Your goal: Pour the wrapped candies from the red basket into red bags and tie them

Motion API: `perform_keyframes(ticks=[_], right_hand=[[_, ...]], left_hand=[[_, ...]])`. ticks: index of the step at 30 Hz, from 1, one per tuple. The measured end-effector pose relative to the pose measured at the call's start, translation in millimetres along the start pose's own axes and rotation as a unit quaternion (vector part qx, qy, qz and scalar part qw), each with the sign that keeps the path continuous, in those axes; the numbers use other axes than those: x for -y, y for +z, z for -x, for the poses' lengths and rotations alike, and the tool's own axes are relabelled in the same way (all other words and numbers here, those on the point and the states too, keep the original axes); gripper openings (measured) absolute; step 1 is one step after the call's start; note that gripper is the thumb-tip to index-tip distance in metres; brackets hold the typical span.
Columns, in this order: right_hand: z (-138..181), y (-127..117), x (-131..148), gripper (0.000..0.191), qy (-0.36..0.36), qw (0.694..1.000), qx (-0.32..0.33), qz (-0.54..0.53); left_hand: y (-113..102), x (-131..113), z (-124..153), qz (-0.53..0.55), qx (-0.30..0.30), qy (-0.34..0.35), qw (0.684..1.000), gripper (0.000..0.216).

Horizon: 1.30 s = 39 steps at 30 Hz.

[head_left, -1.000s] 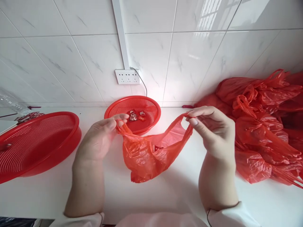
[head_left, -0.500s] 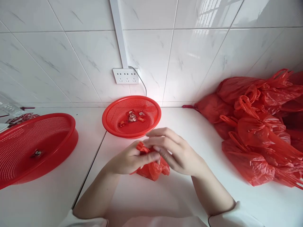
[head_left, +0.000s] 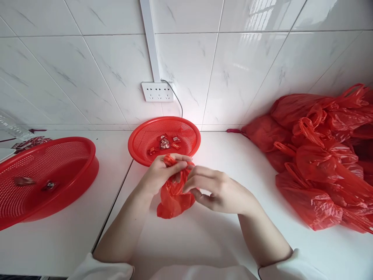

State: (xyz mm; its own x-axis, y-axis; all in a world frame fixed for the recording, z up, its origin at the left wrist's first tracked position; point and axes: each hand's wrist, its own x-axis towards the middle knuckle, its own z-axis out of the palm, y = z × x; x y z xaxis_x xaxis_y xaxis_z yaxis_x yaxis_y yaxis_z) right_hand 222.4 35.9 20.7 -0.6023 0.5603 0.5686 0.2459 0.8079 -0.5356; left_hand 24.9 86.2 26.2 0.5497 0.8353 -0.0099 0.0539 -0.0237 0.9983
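A small red plastic bag point(head_left: 173, 196) hangs bunched between both hands above the white counter. My left hand point(head_left: 161, 173) is closed around the bag's gathered top. My right hand point(head_left: 217, 190) pinches the bag's handles just to the right of it, fingers curled. Behind the hands stands a small red mesh basket point(head_left: 186, 130) holding several red wrapped sweets point(head_left: 164, 144).
A larger red mesh basket point(head_left: 72, 155) with two wrapped sweets sits at the left. A heap of filled red plastic bags point(head_left: 320, 155) fills the right side. A white socket strip point(head_left: 157, 91) is on the tiled wall. More sweets point(head_left: 29, 143) lie at the far left.
A second ago my hands held the bag open by its handles, wide apart. They have come together and gathered the top shut; the bag now hangs bunched from my left hand.
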Motion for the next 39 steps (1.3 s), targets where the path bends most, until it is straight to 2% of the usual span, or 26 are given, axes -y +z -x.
perform_keyframes(ticks=[2,4,6,7,8,9,11,13,16,18,21,23,26,28,31,33,35,38,39], right_hand=[[-3.2,2.8,0.5,0.022,-0.012,1.000,0.009,-0.025],[-8.0,6.9,-3.9,0.014,0.004,0.996,-0.081,-0.044],[-13.1,12.5,-13.9,0.013,0.061,0.976,-0.192,-0.083],[-15.2,15.6,-20.5,0.017,0.099,0.964,-0.217,-0.120],[-16.9,18.5,-27.7,0.023,0.138,0.952,-0.216,-0.170],[-17.9,21.0,-34.9,0.028,0.176,0.939,-0.194,-0.222],[-18.2,24.0,-47.6,0.035,0.230,0.916,-0.137,-0.298],[-17.0,23.7,-56.1,0.037,0.244,0.908,-0.112,-0.322],[-14.5,18.6,-61.6,0.032,0.215,0.922,-0.116,-0.300],[-12.9,14.1,-63.4,0.027,0.213,0.934,-0.135,-0.252],[-9.3,8.3,-65.7,0.022,0.240,0.945,-0.168,-0.143],[-4.8,4.6,-67.3,0.020,0.258,0.948,-0.172,-0.071],[7.5,-3.8,-70.0,0.016,0.293,0.941,-0.171,0.013],[20.2,-11.6,-72.5,0.013,0.317,0.931,-0.175,0.054],[46.1,-21.8,-77.6,0.010,0.353,0.917,-0.169,0.079],[65.9,-24.1,-82.3,0.009,0.377,0.908,-0.164,0.083],[84.6,-22.8,-87.8,0.011,0.401,0.895,-0.172,0.091],[102.7,-21.7,-92.6,0.015,0.431,0.872,-0.205,0.107],[104.7,-23.6,-91.6,0.015,0.428,0.877,-0.198,0.097]], left_hand=[[-4.5,-2.0,4.0,-0.102,0.059,0.035,0.992,0.019],[-5.9,-3.2,9.9,-0.263,0.084,0.082,0.958,0.021],[-4.8,-2.1,14.0,-0.438,0.051,0.133,0.887,0.030],[-3.7,-0.6,14.4,-0.511,0.022,0.162,0.844,0.034],[-2.5,1.6,13.6,-0.565,-0.010,0.193,0.803,0.037],[-1.5,4.2,11.6,-0.595,-0.045,0.227,0.769,0.037],[-1.1,10.4,5.1,-0.597,-0.111,0.293,0.738,0.031],[-3.0,17.0,-2.4,-0.557,-0.169,0.353,0.733,0.020],[-8.6,24.9,-10.6,-0.521,-0.212,0.401,0.723,0.012],[-12.7,27.4,-12.8,-0.515,-0.208,0.400,0.729,0.011],[-18.7,27.2,-11.2,-0.510,-0.185,0.361,0.759,0.009],[-23.1,25.6,-7.2,-0.519,-0.186,0.316,0.772,0.008],[-32.1,24.2,2.9,-0.532,-0.186,0.239,0.791,0.026],[-40.1,27.0,11.0,-0.510,-0.169,0.181,0.824,0.034],[-53.6,40.3,23.8,-0.426,-0.124,0.079,0.893,0.038],[-60.8,53.9,32.2,-0.361,-0.099,0.016,0.927,0.039],[-64.3,67.4,39.9,-0.321,-0.092,-0.020,0.942,0.039],[-62.4,80.9,46.8,-0.313,-0.106,-0.022,0.944,0.036],[-60.8,83.5,47.4,-0.313,-0.108,-0.022,0.943,0.034]])
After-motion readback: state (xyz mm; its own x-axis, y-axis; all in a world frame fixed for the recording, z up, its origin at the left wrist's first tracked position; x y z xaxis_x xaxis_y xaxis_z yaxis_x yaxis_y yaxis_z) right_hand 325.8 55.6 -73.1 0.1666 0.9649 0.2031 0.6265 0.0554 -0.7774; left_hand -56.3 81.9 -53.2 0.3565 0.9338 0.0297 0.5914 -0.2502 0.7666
